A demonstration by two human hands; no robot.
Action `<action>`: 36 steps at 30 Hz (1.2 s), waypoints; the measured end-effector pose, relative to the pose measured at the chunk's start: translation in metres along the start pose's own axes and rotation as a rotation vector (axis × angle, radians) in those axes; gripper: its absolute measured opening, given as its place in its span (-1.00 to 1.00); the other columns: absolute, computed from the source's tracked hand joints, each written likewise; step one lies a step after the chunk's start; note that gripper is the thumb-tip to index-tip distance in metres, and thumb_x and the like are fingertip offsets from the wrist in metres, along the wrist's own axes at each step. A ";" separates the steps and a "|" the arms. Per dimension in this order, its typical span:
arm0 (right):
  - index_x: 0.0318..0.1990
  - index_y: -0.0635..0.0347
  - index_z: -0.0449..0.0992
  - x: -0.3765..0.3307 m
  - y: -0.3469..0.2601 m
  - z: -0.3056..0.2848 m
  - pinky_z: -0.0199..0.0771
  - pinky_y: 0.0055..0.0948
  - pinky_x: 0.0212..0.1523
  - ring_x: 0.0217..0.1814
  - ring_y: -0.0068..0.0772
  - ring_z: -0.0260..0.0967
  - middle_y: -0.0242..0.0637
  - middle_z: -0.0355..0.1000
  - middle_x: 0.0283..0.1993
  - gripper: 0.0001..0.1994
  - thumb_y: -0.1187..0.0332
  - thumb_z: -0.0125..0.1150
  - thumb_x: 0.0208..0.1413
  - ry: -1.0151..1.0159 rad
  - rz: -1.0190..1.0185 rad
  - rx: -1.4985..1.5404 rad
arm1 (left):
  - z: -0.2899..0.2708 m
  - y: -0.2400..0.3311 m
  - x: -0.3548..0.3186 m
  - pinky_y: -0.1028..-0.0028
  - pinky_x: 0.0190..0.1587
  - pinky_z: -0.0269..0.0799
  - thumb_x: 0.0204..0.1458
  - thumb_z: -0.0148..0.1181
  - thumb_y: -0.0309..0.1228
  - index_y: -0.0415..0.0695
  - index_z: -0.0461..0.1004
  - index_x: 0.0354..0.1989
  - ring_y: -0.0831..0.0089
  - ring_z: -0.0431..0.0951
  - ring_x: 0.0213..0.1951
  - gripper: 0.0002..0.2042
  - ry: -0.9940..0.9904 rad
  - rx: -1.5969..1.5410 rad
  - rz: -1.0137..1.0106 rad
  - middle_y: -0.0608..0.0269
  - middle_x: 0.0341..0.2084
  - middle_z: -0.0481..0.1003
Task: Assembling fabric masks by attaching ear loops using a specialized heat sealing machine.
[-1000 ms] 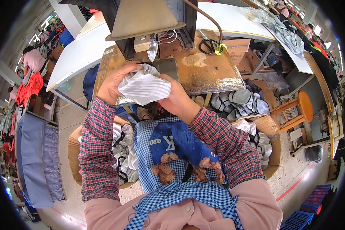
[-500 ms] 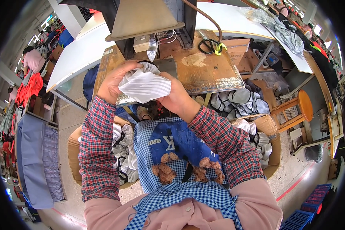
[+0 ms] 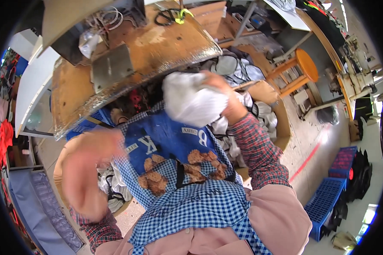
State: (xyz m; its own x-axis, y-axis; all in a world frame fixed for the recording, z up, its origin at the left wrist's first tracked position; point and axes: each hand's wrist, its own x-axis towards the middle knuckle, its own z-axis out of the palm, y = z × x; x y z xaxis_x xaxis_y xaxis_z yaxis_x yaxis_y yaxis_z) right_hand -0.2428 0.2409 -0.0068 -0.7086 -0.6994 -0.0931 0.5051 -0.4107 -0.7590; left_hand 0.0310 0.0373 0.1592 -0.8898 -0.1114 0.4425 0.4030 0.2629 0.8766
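one white cloth piece [image 3: 191, 100], clamped in the right hand [image 3: 225, 95], over the blue apron [image 3: 168, 129] – a moving-it-along step, by the looks! left hand [image 3: 89, 168] is blurred, can't tell how its fingers stand. wooden worktable [image 3: 166, 44] beyond, carton [image 3: 283, 121] at right – any set-down there calls for a loosened grip.

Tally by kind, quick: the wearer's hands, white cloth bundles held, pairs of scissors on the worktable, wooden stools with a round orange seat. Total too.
Hands: 2 (left hand, right hand)
Held white cloth: 1
Scissors: 1
Wooden stool: 1
Total: 5
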 end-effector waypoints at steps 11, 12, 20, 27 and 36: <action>0.22 0.39 0.26 -0.149 -0.002 -0.338 0.24 -0.22 0.25 0.27 -0.10 0.24 0.03 0.24 0.26 -0.40 0.13 0.16 0.15 1.243 -0.095 -0.888 | 0.074 0.045 0.002 -0.01 0.34 -0.02 0.24 -0.05 0.02 0.11 0.23 0.30 0.05 0.37 0.19 -0.50 -0.293 -0.680 0.176 0.07 -0.16 0.60; 0.28 0.44 0.16 -0.132 0.013 -0.325 0.08 -0.16 0.35 0.35 0.03 0.14 0.13 0.21 0.27 -0.27 0.06 0.21 0.12 1.109 -0.135 -1.105 | 0.076 0.040 0.003 -0.01 0.34 -0.03 0.24 -0.05 0.03 0.10 0.26 0.28 0.05 0.41 0.16 -0.50 -0.368 -0.737 0.170 0.06 -0.17 0.60; 0.42 -0.05 0.01 -0.066 0.078 -0.304 -0.03 0.33 0.30 0.51 0.30 -0.34 0.05 -0.30 0.50 -0.13 -0.10 0.26 0.01 0.802 0.051 -1.717 | 0.118 0.012 0.066 0.02 0.27 0.06 0.25 -0.02 -0.03 -0.09 0.41 0.12 0.07 0.51 0.02 -0.56 -0.436 -0.980 -0.043 -0.02 -0.16 0.58; 0.41 -0.26 0.06 -0.006 0.118 -0.339 -0.02 0.49 0.24 0.50 0.42 -0.44 -0.10 -0.43 0.54 -0.22 -0.02 0.24 0.02 0.577 0.410 -1.759 | 0.119 -0.055 0.070 -0.01 0.23 0.20 0.03 0.08 0.27 -0.21 -0.02 0.36 0.01 0.42 0.09 -0.08 -0.198 -0.722 -0.210 -0.13 -0.11 0.49; 0.30 -0.16 0.23 0.011 0.156 -0.400 0.16 0.19 0.28 0.40 0.53 -0.16 0.07 -0.26 0.50 -0.39 0.18 0.15 0.01 0.438 0.709 -1.865 | 0.024 -0.125 -0.009 0.46 0.14 0.30 0.28 -0.07 -0.43 -0.31 0.33 0.13 0.44 0.46 0.00 -0.69 0.563 0.351 -0.623 0.16 -0.11 0.49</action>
State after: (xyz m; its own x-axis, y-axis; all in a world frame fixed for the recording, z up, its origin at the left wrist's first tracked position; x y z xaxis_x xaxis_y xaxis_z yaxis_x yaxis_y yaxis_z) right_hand -0.3683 0.4029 -0.3841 -0.8462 -0.1587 -0.5087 -0.1222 0.9870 -0.1046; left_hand -0.0163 0.0283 0.0413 -0.6512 -0.7587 0.0155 -0.2865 0.2647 0.9208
